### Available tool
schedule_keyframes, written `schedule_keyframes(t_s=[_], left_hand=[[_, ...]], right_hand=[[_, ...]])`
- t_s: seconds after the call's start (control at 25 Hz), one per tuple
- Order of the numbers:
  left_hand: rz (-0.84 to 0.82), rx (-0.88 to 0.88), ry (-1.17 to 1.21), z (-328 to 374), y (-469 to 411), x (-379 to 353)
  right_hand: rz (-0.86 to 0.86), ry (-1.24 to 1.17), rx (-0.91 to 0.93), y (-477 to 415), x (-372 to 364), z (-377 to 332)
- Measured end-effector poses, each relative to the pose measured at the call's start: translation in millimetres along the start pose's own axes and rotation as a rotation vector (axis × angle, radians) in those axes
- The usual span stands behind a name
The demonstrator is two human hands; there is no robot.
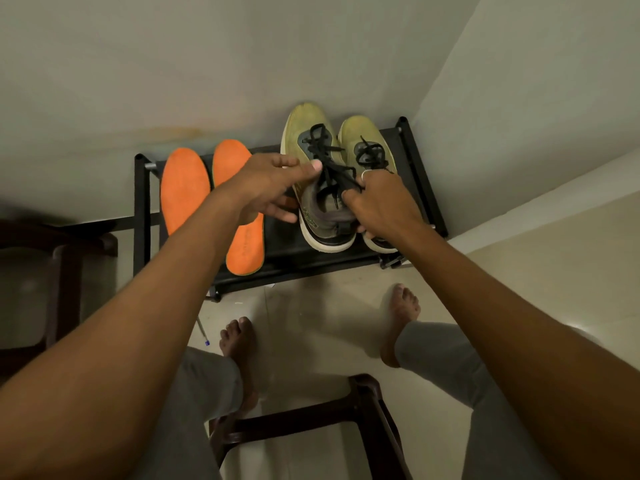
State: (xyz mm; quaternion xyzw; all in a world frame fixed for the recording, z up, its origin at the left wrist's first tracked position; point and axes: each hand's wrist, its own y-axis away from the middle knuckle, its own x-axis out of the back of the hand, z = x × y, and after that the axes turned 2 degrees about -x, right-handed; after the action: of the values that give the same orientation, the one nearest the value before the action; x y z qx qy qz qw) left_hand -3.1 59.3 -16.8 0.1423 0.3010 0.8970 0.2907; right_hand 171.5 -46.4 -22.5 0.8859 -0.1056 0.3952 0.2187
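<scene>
While the left hand [270, 188] pinches the black lace [323, 143] and the right hand [381, 202] grips it nearer the collar, draw evenly so the shoe [306, 123] on the rack [420, 181] does not tip

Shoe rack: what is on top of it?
Two orange insoles at left, two yellow-green shoes at right. The left hand pinches a black lace; the right hand holds that shoe. The hands hide part of it and one insole.

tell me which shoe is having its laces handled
The shoe beside the orange insoles: the left hand and right hand both pinch its laces. The other shoe sits at the rack end.
</scene>
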Motion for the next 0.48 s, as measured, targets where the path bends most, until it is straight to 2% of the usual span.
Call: schedule_keyframes(t_s=[0.48], left_hand=[[0.045, -0.034, -0.083, -30.7, -13.4, -5.7]], right_hand=[[-0.082, 0.125, -0.004, 4.4, -29.2, -8.6]])
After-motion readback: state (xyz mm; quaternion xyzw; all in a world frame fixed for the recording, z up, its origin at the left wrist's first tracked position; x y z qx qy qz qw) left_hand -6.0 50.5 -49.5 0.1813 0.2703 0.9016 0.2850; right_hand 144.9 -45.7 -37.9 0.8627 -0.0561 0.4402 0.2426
